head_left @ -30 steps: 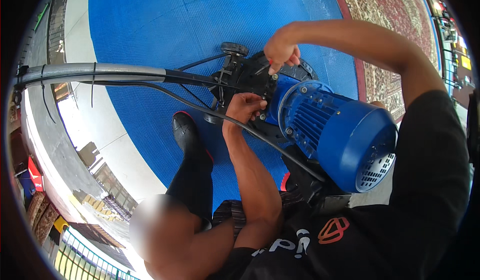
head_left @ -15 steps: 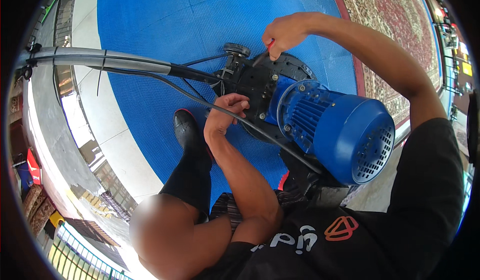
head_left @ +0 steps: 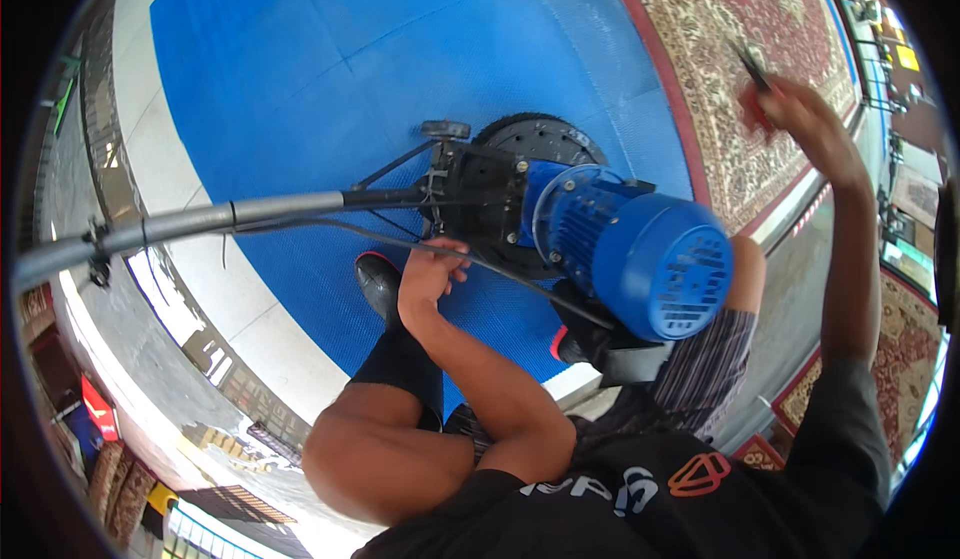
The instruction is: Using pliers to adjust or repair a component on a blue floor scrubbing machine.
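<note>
A floor machine with a finned blue motor [head_left: 660, 264] lies on its side, its round black disc [head_left: 535, 144] raised off the blue mat. My left hand [head_left: 430, 274] is closed at the edge of the machine's black frame [head_left: 470, 204], beside the black cable [head_left: 510, 279]. Whatever its curled fingers hold is hidden. Off to the right, over the patterned carpet, my right hand [head_left: 800, 124] grips a red-handled tool [head_left: 752, 69] with a dark tapered tip. Motion blurs this hand and the tool, so the tool's kind is unclear.
A long metal handle tube [head_left: 190, 224] reaches left from the machine, with cable strapped along it. A small wheel [head_left: 445, 129] sits on the frame. Blue mat [head_left: 330, 89] lies beneath, and a red-bordered carpet [head_left: 690, 49] covers the far right. My boot [head_left: 377, 284] stands near my left hand.
My right hand has swung away from the machine's frame to the right, carrying the red-handled tool. My left hand stays by the frame. The view has shifted.
</note>
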Motion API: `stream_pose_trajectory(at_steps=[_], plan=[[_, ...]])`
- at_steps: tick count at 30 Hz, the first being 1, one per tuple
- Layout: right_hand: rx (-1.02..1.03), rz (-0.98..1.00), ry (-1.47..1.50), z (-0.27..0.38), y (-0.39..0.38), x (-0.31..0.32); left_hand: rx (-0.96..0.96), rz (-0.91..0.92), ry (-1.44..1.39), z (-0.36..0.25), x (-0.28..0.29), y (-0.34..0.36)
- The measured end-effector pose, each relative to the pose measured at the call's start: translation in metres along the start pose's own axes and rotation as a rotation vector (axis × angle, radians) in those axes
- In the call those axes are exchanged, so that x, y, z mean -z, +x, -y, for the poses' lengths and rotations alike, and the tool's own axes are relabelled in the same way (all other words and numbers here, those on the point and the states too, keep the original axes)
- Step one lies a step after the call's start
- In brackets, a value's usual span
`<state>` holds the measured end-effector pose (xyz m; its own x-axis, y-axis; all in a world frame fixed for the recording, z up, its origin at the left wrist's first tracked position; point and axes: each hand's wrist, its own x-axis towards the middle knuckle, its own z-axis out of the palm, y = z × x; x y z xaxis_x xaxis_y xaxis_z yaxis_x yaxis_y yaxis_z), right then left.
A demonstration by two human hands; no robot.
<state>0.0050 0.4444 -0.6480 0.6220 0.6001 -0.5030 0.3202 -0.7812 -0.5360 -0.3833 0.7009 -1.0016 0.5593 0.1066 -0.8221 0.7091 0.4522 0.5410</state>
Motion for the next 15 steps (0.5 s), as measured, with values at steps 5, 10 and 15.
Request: stream_pose_trajectory(at_steps=[5, 10, 15], plan=[[-0.580, -0.166, 0.253, -0.077, -0.230, 0.073, 0.197, -0.271, 0.165, 0.004, -0.019, -0.056], [-1.047, -0.325, 0.259, -0.104, -0.475, 0.101, 0.236, -0.488, 0.168, -0.063, -0.039, -0.147], [-1.224, -0.078, 0.498, -0.151, -0.582, 0.078, -0.095, -0.757, 0.471, -0.128, 0.004, -0.258]])
